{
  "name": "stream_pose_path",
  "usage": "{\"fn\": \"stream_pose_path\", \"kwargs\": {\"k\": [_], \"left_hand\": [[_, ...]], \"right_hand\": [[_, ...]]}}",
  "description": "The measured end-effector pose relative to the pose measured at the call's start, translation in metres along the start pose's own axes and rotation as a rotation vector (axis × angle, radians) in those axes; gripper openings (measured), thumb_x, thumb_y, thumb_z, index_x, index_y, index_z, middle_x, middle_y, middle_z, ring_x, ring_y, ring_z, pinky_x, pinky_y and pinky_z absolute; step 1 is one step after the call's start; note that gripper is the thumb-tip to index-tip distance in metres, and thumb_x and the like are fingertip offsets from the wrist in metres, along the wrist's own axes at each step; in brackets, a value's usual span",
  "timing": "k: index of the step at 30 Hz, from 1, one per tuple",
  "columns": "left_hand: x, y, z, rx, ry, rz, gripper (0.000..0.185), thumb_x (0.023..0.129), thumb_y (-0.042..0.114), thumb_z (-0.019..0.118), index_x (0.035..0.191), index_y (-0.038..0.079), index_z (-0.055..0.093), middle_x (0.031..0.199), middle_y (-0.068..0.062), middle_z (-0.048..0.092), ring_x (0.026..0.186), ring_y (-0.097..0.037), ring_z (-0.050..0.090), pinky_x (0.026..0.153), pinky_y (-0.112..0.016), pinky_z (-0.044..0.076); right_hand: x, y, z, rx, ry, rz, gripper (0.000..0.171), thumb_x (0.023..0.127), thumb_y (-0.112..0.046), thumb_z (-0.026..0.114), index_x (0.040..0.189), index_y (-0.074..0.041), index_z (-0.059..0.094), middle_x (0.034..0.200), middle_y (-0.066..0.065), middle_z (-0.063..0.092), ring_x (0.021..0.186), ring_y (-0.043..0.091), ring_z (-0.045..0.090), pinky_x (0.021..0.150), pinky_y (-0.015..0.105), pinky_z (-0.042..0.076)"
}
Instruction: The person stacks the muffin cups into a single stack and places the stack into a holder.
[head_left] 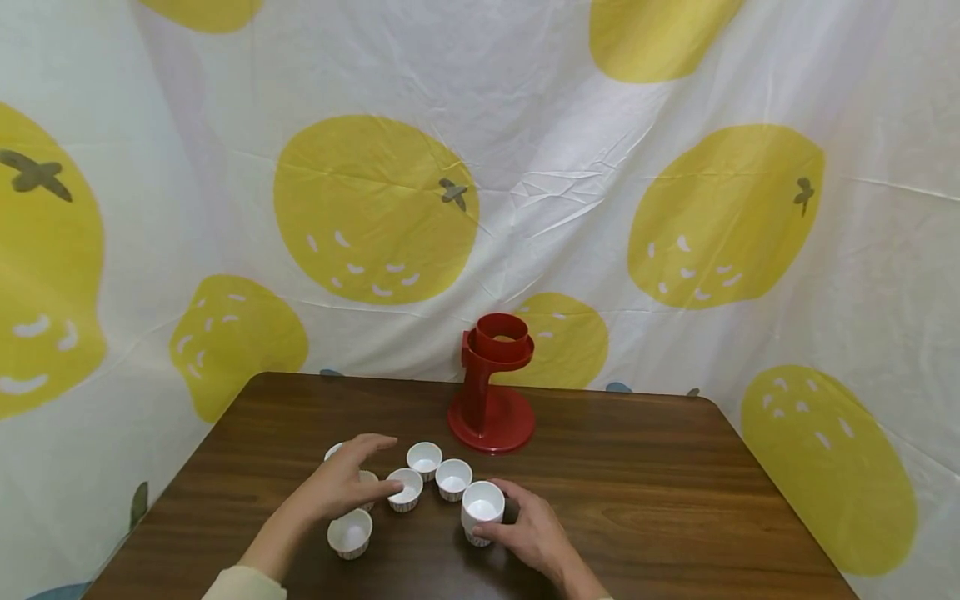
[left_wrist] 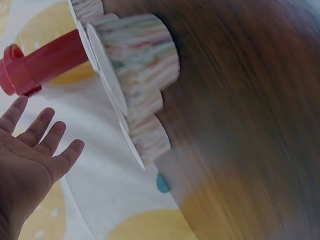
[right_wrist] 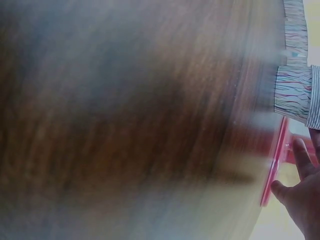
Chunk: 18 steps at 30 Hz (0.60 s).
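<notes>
The right hand [head_left: 532, 530] pinches a small stack of cups [head_left: 483, 505] between its thumb and fingers, near the front edge of the surface [head_left: 660, 483] and a little right of the other cups. The stack appears to be at least two white cups, one nested in the other, though the lower part is hard to make out. The left hand [head_left: 336, 486] is spread and holds nothing, its fingers straight and apart, above the left part of the group; its thumb passes over the rim of a middle cup [head_left: 410, 493], and whether it touches that cup I cannot tell. Two cups stand upright just behind and to the right of this one: a rear cup [head_left: 424, 457] and a right-hand cup [head_left: 453, 478], the latter near the stack. A front cup [head_left: 350, 532] sits nearest the left forearm, and two more are partly hidden by the left hand. All are white inside, with thin coloured streaks on their sides. Farther back stands a red stand [head_left: 480, 392] with a round base, an upright post and a ring that carries a red cylinder [head_left: 501, 343]. A white cloth [head_left: 555, 108] printed with large yellow lemons hangs behind the surface.
</notes>
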<state>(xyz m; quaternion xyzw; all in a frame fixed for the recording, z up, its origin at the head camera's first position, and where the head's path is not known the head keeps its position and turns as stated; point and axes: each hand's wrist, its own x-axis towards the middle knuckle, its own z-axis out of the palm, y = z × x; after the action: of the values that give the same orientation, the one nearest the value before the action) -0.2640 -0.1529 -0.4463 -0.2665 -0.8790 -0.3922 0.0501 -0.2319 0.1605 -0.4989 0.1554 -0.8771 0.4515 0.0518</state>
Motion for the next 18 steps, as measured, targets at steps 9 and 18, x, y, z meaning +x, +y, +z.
{"fn": "stream_pose_path", "kwargs": {"k": [9, 18], "left_hand": [[-0.021, -0.017, -0.013, 0.075, 0.029, -0.028, 0.068, 0.082, 0.038, 0.080, 0.131, -0.002, 0.057, 0.133, -0.022, 0.056, 0.124, -0.045, 0.050, 0.100, -0.060, 0.040], [-0.049, -0.034, -0.019, 0.108, 0.028, -0.099, 0.073, 0.078, 0.041, 0.083, 0.131, -0.003, 0.057, 0.129, -0.020, 0.059, 0.121, -0.045, 0.052, 0.099, -0.061, 0.041]], "right_hand": [[0.000, 0.001, 0.000, 0.005, -0.002, -0.001, 0.063, 0.072, -0.035, 0.088, 0.127, -0.012, 0.065, 0.113, -0.002, 0.069, 0.111, 0.025, 0.060, 0.098, 0.050, 0.044], [-0.001, 0.001, 0.000, -0.002, 0.002, -0.012, 0.061, 0.073, -0.036, 0.088, 0.125, -0.014, 0.066, 0.110, -0.005, 0.070, 0.108, 0.021, 0.061, 0.095, 0.044, 0.046]]}}
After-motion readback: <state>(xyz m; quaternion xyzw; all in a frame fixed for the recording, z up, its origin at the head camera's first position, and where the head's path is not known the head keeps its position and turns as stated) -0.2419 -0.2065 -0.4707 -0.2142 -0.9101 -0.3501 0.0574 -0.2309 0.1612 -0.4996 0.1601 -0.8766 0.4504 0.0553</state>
